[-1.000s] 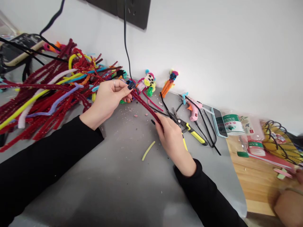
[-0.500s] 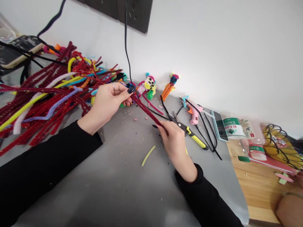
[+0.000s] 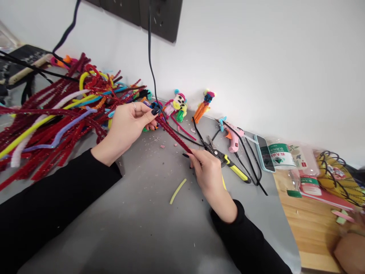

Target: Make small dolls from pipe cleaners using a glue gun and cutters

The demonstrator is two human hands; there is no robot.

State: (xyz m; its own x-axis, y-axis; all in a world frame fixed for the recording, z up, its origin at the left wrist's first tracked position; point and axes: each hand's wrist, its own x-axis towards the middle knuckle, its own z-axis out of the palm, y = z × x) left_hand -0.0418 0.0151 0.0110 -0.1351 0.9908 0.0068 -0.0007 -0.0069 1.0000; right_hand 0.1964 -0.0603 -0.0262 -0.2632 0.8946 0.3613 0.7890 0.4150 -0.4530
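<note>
Fuzzy crimson stem, lower in view

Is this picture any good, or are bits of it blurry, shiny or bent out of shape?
Head view: soft, even light; pale glare on the table near the bottom edge, a dim shadow beside it; pliers fairly crisp; the other person's arm at the right edge smeared; objects towards the sides look stretched.
</note>
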